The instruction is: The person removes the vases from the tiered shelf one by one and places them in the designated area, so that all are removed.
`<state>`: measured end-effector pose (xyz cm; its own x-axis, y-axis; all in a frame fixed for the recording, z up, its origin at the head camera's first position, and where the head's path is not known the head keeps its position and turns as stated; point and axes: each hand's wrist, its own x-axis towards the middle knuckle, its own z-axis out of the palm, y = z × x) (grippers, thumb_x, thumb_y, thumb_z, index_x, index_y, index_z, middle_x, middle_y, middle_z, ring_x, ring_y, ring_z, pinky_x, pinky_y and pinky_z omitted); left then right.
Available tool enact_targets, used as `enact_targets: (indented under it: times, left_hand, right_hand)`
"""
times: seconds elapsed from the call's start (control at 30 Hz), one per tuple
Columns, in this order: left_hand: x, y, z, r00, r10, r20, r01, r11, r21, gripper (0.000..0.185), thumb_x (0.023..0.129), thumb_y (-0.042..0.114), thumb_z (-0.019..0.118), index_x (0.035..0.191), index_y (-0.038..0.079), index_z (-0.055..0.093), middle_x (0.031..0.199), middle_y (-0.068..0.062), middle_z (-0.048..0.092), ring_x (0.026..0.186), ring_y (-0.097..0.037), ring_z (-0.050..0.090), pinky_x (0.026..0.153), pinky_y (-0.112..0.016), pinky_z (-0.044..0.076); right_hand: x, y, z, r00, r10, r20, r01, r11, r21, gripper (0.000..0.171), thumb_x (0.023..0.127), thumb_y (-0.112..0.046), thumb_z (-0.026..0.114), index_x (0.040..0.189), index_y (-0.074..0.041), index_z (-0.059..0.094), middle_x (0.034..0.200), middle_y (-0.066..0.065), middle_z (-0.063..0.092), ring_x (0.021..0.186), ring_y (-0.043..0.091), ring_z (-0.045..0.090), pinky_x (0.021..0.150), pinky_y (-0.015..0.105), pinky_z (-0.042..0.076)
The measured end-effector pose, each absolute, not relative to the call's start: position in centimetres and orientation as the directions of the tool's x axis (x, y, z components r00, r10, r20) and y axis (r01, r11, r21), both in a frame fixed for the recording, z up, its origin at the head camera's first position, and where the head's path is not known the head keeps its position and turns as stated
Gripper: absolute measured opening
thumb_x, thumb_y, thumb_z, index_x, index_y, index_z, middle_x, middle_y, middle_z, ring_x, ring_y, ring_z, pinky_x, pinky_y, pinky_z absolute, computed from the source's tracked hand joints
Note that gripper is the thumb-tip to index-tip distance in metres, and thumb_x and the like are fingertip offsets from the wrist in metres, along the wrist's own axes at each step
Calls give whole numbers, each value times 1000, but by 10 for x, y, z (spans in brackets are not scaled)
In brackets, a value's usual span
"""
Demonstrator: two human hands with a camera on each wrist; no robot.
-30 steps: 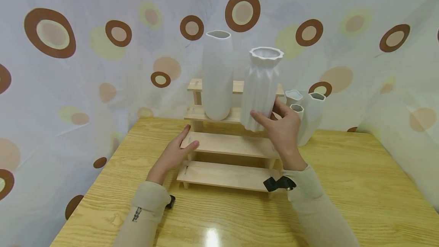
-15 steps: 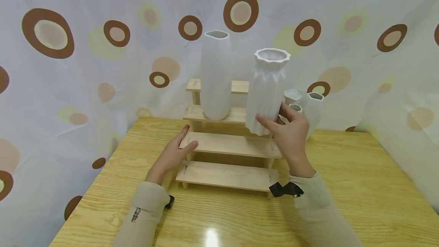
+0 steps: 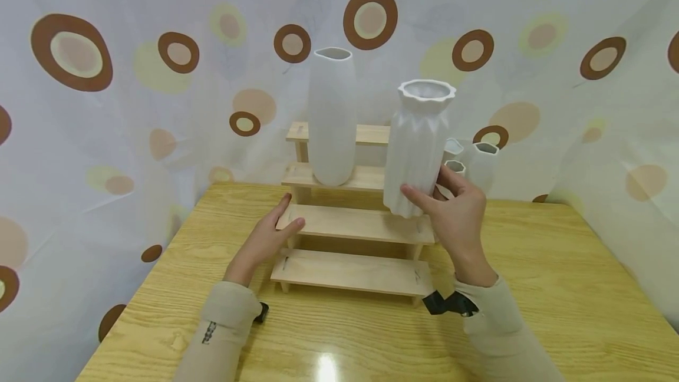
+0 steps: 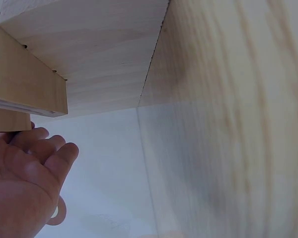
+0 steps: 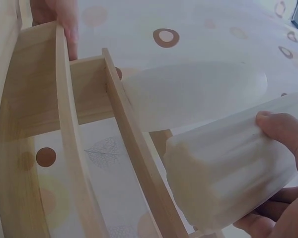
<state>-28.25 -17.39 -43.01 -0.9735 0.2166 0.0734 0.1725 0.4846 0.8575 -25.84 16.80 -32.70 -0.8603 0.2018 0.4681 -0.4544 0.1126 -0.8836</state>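
My right hand (image 3: 457, 211) holds a white fluted vase (image 3: 419, 149) with a scalloped rim by its lower right side, thumb in front and fingers behind. The vase is nearly upright, its base above the right part of a lower step of the wooden tiered stand (image 3: 352, 223). In the right wrist view, the underside of the vase faces the stand, apart from the step edges. My left hand (image 3: 265, 240) grips the left end of that step, thumb on top; its fingers bend beside the wood in the left wrist view. A tall smooth white vase (image 3: 332, 117) stands on the step above.
Behind my right hand, several white vases (image 3: 481, 164) stand on the wood-grain table (image 3: 557, 264), partly hidden. The stand's lowest step (image 3: 350, 271) lies in front. A patterned sheet (image 3: 562, 122) with brown rings hangs behind the table.
The fluted vase has moved right, down and a little nearer in my right hand, covering more of the vases behind. My left hand stays on the stand.
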Motion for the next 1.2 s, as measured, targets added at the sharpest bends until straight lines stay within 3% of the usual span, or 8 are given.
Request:
enact_targets:
  times: [1.07, 1.2]
  left_hand:
    - [-284, -174, -431, -972, 221, 81, 180, 471, 864, 89, 93, 62, 54, 161, 23, 11, 164, 6, 9, 149, -25, 10, 117, -54, 15]
    - [-281, -173, -425, -971, 229, 69, 172, 467, 868, 85, 97, 56, 55, 160, 20, 10, 164, 3, 8, 149, -27, 9, 117, -55, 15]
  right_hand:
    - [-221, 194, -328, -857, 198, 475, -453, 148, -879, 61, 67, -4, 91, 124, -11, 71, 121, 11, 67, 106, 20, 67, 83, 26, 54]
    - [-217, 197, -328, -862, 210, 461, -433, 170, -885, 61, 68, -5, 91, 125, -12, 70, 122, 10, 67, 105, 19, 67, 83, 25, 54]
